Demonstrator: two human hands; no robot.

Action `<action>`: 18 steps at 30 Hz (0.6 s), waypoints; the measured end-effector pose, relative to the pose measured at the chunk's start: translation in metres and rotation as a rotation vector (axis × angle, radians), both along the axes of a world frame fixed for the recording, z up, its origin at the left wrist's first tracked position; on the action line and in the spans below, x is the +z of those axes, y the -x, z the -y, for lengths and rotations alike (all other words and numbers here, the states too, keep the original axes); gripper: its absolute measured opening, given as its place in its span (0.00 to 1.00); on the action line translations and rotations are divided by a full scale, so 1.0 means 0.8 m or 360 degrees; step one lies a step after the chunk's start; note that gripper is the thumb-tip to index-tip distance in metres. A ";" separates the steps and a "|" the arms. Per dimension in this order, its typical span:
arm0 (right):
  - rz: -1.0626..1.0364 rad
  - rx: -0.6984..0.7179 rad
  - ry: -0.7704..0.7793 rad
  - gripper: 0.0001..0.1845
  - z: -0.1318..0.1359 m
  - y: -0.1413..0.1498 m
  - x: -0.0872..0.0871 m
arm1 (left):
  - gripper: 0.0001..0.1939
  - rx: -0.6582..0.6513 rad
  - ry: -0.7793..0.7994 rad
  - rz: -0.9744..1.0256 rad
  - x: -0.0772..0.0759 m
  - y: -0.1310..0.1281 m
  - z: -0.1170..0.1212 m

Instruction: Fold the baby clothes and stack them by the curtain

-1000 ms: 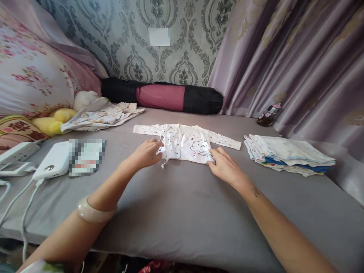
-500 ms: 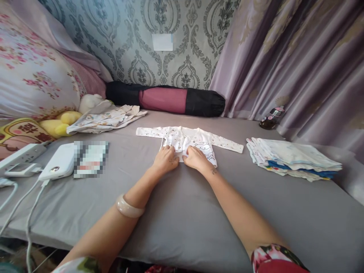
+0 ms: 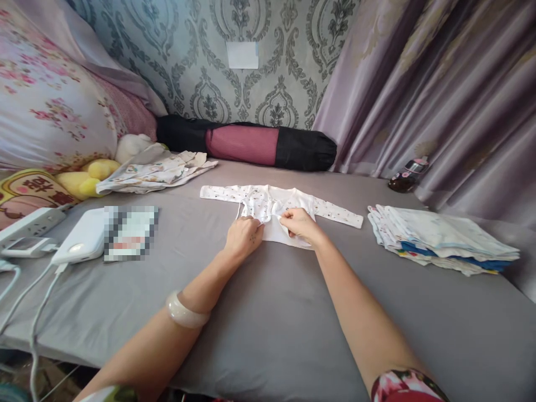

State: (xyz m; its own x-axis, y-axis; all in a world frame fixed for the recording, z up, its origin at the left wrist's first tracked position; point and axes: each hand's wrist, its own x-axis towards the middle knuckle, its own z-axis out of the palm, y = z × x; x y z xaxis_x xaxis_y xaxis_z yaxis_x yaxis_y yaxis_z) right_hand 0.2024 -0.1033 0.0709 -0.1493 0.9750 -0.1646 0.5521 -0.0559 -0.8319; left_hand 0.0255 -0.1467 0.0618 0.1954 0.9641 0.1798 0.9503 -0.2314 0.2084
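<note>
A small white baby shirt (image 3: pixel 272 202) with printed dots lies spread on the grey bed sheet (image 3: pixel 268 312), both sleeves stretched out sideways. My left hand (image 3: pixel 243 235) rests on its lower left part, fingers curled and pinching the cloth near a tie string. My right hand (image 3: pixel 299 222) is closed on the front flap at the shirt's middle and lifts it, so the plain inner side of the flap shows below the hand.
A stack of folded clothes (image 3: pixel 439 237) lies at the right. Loose garments (image 3: pixel 154 170) and plush toys (image 3: pixel 90 176) sit at the back left. A rolled mat in a black bag (image 3: pixel 247 142) lies along the wall. A white power bank (image 3: pixel 81 243), cables and a power strip (image 3: pixel 25 223) are at the left.
Both hands moved from the shirt's lower corners to its middle. The right hand has now taken hold of the front flap and turned it over, hiding the cartoon print.
</note>
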 end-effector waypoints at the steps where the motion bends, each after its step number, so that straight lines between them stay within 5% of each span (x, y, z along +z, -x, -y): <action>1: -0.0106 -0.0028 -0.0022 0.01 -0.001 0.001 0.003 | 0.16 -0.0009 -0.0046 0.0033 -0.001 -0.002 -0.001; 5: -0.0356 -0.0097 -0.0100 0.01 0.003 0.009 0.017 | 0.16 -0.0030 -0.0220 0.0191 -0.001 -0.014 -0.001; 9: -0.0458 -0.0122 -0.0109 0.02 0.009 0.014 0.026 | 0.16 -0.0191 -0.0067 0.0252 -0.002 -0.028 0.000; 18: -0.0352 -0.0062 -0.0103 0.04 0.006 0.022 0.008 | 0.18 -0.0252 0.0195 -0.0039 -0.009 -0.038 0.000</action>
State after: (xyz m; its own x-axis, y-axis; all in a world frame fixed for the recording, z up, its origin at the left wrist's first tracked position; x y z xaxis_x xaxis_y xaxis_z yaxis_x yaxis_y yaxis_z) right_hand 0.1844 -0.1078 0.0776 -0.1369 0.9882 -0.0688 0.3546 -0.0160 -0.9349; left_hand 0.0559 -0.1466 0.0542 0.3491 0.9354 0.0566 0.9091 -0.3527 0.2217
